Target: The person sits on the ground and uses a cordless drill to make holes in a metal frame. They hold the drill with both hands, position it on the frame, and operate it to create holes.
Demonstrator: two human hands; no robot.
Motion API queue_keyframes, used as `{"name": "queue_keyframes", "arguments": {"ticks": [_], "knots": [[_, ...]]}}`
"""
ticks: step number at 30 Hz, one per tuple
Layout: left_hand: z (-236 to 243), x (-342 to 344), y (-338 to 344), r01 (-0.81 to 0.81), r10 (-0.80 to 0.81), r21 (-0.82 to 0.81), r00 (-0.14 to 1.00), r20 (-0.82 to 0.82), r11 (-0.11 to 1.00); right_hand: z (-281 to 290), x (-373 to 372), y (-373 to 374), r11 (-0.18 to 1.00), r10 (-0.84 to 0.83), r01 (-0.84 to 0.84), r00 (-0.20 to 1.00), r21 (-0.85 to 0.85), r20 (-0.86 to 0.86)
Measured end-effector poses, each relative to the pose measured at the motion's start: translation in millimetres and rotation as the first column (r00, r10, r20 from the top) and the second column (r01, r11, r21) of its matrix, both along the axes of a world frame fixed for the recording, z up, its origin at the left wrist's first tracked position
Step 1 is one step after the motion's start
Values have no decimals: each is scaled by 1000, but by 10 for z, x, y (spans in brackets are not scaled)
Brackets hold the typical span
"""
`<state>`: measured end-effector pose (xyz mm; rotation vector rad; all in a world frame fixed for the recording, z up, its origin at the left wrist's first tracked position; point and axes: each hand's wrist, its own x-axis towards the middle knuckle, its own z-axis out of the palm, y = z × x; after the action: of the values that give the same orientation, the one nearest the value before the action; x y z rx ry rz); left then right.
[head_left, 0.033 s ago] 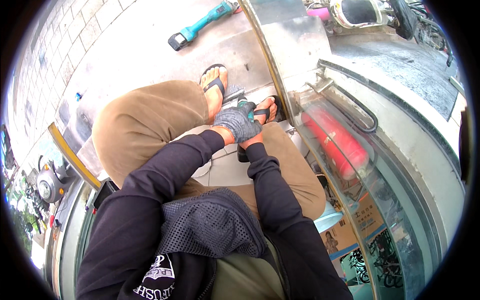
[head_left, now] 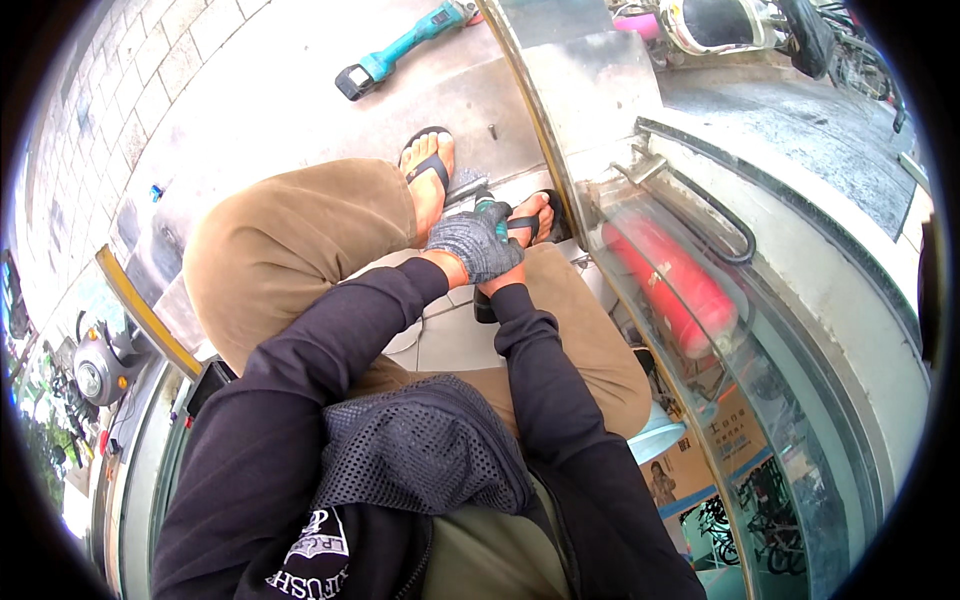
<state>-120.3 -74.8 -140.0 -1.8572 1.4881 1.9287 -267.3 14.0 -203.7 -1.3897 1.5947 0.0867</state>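
My left hand (head_left: 472, 248) wears a grey knit glove. Its fingers curl round a green-and-black power tool (head_left: 492, 208), partly covered, whose exact kind I cannot make out. The tool's front end points away from me, down at a metal track (head_left: 465, 200) on the ground between my sandalled feet. My right hand (head_left: 509, 279) sits just behind and below the glove, close against the tool. Only its bare wrist side shows; the glove covers its fingers.
A teal cordless angle grinder (head_left: 400, 52) lies on the pale step ahead. Close on my right stands a glass door (head_left: 640, 330) with a brass-coloured edge. Behind the glass are a red fire extinguisher (head_left: 675, 285) and a cardboard box (head_left: 715, 450). A yellowish frame edge (head_left: 148, 312) stands left.
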Motion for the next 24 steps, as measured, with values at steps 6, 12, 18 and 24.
{"name": "queue_keyframes", "arguments": {"ticks": [6, 12, 18, 24], "knots": [[9, 3, -13, 27, -27, 0, 1000, -11, 1000, -192, -7, 79, 993, -115, 116, 992, -25, 53], [-32, 12, 2, 35, -35, 7, 999, -11, 999, -149, 40, 81, 986, -146, 152, 986, -71, 82], [17, 23, -43, 44, -44, -2, 999, -13, 999, -98, 0, 13, 998, 29, -27, 999, 55, -35], [33, 20, -33, 33, -33, -8, 999, -7, 999, -96, -9, 21, 997, 39, -36, 998, 71, -54]]}}
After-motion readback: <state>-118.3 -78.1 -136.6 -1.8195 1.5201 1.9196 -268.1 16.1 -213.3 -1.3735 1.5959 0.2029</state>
